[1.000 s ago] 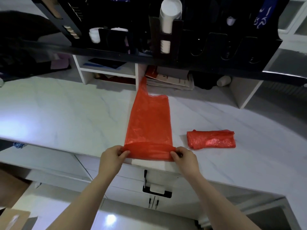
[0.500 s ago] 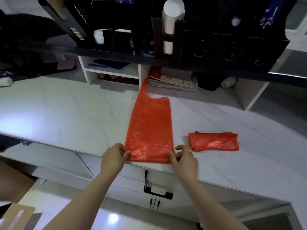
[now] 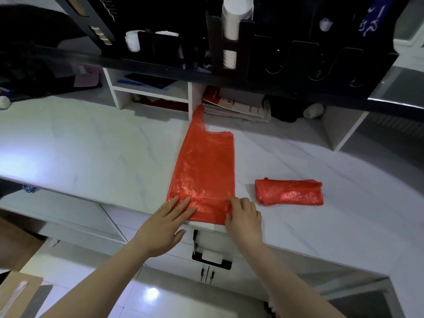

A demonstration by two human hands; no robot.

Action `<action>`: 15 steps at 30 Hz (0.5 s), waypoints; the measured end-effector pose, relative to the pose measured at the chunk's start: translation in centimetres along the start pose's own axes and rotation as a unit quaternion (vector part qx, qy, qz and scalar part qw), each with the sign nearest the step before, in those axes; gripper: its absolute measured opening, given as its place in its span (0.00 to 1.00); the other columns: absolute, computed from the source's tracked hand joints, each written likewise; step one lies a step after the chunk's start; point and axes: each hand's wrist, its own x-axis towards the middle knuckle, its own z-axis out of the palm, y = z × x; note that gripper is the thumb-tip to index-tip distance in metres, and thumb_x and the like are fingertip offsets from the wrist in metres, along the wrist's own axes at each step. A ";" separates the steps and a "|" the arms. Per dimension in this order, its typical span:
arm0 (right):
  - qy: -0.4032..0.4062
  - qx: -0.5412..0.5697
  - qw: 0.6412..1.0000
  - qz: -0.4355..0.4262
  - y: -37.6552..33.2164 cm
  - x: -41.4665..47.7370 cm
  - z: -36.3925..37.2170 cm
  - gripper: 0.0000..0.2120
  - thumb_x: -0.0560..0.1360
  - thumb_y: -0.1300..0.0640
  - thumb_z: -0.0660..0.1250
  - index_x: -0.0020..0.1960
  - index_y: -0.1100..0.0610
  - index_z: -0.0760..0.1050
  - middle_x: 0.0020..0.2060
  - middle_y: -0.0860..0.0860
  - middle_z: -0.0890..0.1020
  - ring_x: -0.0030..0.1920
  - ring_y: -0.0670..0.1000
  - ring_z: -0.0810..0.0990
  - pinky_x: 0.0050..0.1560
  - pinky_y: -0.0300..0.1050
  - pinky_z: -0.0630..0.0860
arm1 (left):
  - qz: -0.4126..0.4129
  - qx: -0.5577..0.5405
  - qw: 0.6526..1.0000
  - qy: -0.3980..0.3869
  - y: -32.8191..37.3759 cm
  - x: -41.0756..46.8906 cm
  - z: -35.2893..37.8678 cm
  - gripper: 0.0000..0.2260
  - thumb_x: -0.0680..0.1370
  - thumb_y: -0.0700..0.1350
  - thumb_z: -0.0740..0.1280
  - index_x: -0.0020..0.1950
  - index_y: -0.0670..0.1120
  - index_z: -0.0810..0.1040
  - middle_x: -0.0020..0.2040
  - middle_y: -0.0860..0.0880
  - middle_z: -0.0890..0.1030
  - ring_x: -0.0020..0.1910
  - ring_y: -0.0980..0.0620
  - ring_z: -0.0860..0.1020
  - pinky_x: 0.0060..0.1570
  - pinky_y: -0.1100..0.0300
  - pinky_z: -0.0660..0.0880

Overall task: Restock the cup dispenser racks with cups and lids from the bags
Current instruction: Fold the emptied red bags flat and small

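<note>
A flattened red plastic bag (image 3: 204, 171) lies lengthwise on the white marble counter (image 3: 91, 152), its near end folded over at the counter's front edge. My left hand (image 3: 165, 226) presses flat on the fold's left corner with straight fingers. My right hand (image 3: 244, 216) rests on the fold's right corner, fingers bent down onto the plastic. A second red bag (image 3: 289, 192), folded into a small bundle, lies to the right. Above, the black cup dispenser rack (image 3: 229, 42) holds a stack of white cups (image 3: 236, 17) in one slot.
More white cups (image 3: 132, 41) sit in a slot at the left of the rack, and slots at the right (image 3: 321, 63) look dark. White cubby shelves (image 3: 146, 92) with papers (image 3: 236, 106) stand at the counter's back. A black drawer handle (image 3: 211, 258) sits below the counter edge.
Both hands have let go of the bag's near edge after folding it over, and now press down on the fold; the left hand's fingers have straightened flat.
</note>
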 end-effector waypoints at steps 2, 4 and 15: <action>0.033 -0.030 0.996 -0.077 -0.5 -0.4 0.1 0.29 0.63 0.68 0.71 0.64 0.55 0.74 0.59 0.59 0.77 0.58 0.61 0.77 0.53 0.58 0.77 | -0.008 -0.008 0.999 -0.033 0.2 -0.2 -0.1 0.27 0.76 0.56 0.54 0.73 0.48 0.67 0.73 0.46 0.66 0.70 0.37 0.65 0.64 0.42 0.69; -0.060 -0.058 0.986 -0.143 -0.4 -0.7 0.5 0.31 0.73 0.55 0.66 0.75 0.50 0.61 0.76 0.56 0.59 0.74 0.59 0.60 0.69 0.60 0.61 | -0.019 -0.017 0.999 -0.036 0.2 -0.1 -0.3 0.27 0.76 0.57 0.55 0.73 0.49 0.67 0.73 0.45 0.66 0.70 0.37 0.65 0.64 0.42 0.69; -0.157 -0.061 0.971 -0.171 1.7 -0.4 1.4 0.40 0.75 0.43 0.64 0.78 0.51 0.45 0.78 0.47 0.48 0.77 0.52 0.44 0.73 0.50 0.37 | -0.099 -0.073 0.992 0.008 0.7 -0.4 0.2 0.33 0.67 0.46 0.77 0.70 0.43 0.72 0.69 0.42 0.72 0.65 0.42 0.73 0.61 0.46 0.73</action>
